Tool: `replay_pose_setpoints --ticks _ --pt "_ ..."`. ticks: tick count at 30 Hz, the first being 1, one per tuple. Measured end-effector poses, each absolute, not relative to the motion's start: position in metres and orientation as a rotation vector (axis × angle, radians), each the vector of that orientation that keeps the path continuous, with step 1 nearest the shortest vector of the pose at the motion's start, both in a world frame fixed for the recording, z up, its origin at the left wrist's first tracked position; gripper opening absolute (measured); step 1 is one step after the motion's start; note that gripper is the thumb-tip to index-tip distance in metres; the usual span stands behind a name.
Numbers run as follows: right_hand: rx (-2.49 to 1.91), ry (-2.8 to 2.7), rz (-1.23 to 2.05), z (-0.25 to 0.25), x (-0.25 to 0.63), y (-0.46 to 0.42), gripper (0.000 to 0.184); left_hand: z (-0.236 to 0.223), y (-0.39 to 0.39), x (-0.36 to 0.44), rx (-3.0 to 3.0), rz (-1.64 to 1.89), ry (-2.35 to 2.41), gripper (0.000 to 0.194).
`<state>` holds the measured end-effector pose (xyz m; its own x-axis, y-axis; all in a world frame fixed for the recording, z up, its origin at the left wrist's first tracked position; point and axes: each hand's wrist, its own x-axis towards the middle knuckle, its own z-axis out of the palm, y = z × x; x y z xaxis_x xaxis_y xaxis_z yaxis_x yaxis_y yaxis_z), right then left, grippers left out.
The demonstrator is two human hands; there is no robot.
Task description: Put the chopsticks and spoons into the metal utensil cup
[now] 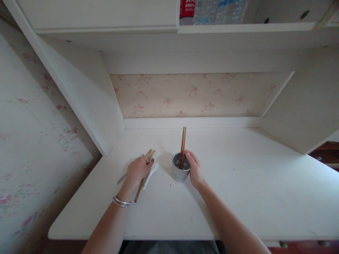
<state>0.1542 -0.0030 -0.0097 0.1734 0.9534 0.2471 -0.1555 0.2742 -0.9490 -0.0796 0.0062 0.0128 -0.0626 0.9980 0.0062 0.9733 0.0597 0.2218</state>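
Observation:
My right hand point(194, 170) is wrapped round the right side of a perforated metal utensil holder point(180, 175), which stands upright on the white desk. Two wooden chopsticks point(183, 144) lean in the holder, their tops sticking well above its rim. To the left, the fingers of my left hand point(138, 170) are closed on some wooden chopsticks point(139, 191) lying at a slant on the desk. Beside them on the right lies a white spoon point(151, 174). A metal utensil point(122, 179) shows at the left of that hand, its middle hidden beneath it.
The white desk point(238, 197) has a side panel point(87, 91) at the left and another point(296, 106) at the right. Overhead runs a shelf point(238, 29) with clear plastic bottles point(217, 12) and a red-labelled item point(186, 8).

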Motion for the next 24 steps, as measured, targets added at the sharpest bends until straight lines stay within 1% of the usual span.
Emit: replay_pose_setpoints --ticks 6,11,15,18,24 --pt "-0.950 -1.084 1.005 -0.008 0.154 -0.004 0.033 0.014 0.006 -0.079 2.072 0.233 2.158 0.045" --pt "-0.969 -1.089 0.981 -0.006 0.155 -0.005 0.033 0.027 0.007 -0.082 2.036 0.431 2.152 0.040" --pt "-0.976 -1.089 0.979 -0.005 0.156 -0.005 0.034 0.051 0.011 -0.085 2.000 0.572 2.198 0.039" --pt "-0.974 -1.100 0.975 -0.005 0.156 -0.005 0.034 0.076 0.013 -0.083 2.000 0.775 2.154 0.038" --pt "-0.988 -1.102 0.981 -0.005 0.156 -0.005 0.035 0.129 0.011 -0.053 1.925 1.357 1.649 0.043"
